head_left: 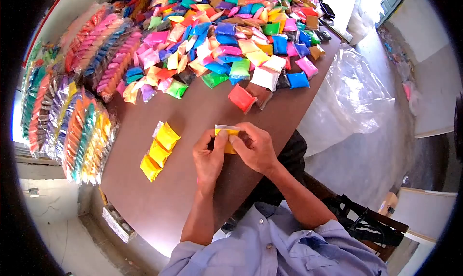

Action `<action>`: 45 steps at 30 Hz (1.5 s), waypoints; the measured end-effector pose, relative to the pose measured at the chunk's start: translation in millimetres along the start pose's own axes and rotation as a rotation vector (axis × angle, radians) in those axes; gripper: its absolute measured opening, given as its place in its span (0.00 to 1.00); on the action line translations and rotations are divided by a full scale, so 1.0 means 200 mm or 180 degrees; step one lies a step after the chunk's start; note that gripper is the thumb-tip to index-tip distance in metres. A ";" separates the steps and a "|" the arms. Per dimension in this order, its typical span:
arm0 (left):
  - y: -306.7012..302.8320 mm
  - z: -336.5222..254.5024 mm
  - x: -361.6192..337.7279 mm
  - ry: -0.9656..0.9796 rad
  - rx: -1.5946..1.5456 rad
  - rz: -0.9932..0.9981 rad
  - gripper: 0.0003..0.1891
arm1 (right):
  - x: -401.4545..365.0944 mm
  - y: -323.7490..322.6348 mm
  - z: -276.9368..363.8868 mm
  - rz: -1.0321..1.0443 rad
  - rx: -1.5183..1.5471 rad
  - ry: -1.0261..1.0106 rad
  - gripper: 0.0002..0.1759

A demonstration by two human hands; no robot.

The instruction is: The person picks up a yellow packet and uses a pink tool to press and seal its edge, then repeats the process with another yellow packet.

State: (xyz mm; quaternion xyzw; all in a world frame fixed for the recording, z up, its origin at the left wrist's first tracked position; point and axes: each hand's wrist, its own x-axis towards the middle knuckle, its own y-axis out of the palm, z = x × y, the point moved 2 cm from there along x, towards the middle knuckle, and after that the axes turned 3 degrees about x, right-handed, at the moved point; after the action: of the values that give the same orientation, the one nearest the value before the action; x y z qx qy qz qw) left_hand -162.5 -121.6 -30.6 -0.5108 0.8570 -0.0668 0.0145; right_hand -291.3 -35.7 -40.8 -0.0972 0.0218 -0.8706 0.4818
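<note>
Person seated at a brown table (144, 208), both bare hands meeting over its near edge. Left hand (208, 155) in a tight pinch: thumb upright against the near face of a yellow packet (230, 148), fingers curled in behind. Right hand (255, 148) pinches the same packet from the other side, thumb tip angled in on its face, index finger at the top corner. Little gap in either grip; rear fingers partly hidden, so their exact contact cannot be told. Packet sits between the two thumbs, clear top strip uppermost.

Left of the grip, well clear of the fingers: three yellow packets (160, 152) in a slanting, overlapping row on the tabletop. Just beyond the grip, a red packet (242, 98) lies against a brown packet (261, 95); a white packet (265, 79) farther out. Behind these, a large multicoloured heap (217, 40). Far left of the grip, clear-wrapped stacks of packets (77, 126) in rows. Right of the grip, past the table edge, a crumpled clear plastic sheet (354, 97).
</note>
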 end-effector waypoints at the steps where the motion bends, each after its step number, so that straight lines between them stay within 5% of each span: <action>1: 0.00 0.00 0.00 0.0016 -0.0024 0.0038 0.10 | 0.00 0.00 0.00 0.0017 0.0000 0.0049 0.10; 28: 0.04 -0.01 0.00 0.0034 -0.0105 0.0187 0.06 | -0.02 -0.02 -0.07 -0.0354 0.0810 0.0287 0.09; 34: 0.00 0.05 0.01 0.0090 -0.0095 0.0112 0.07 | 0.00 -0.01 0.02 -0.0157 0.0153 0.0022 0.10; 41: 0.03 0.03 0.01 0.0166 -0.0108 0.0130 0.08 | -0.01 -0.02 -0.02 -0.0151 0.0450 0.0361 0.10; 45: 0.03 0.03 0.01 0.0085 -0.0100 0.0196 0.09 | -0.01 -0.03 -0.07 -0.0171 0.0353 -0.0007 0.10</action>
State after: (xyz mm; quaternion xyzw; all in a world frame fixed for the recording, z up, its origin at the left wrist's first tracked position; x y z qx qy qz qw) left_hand -167.5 -121.3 -36.6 -0.4834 0.8734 -0.0596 -0.0029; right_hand -297.9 -31.0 -54.9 -0.0719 -0.0296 -0.8830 0.4629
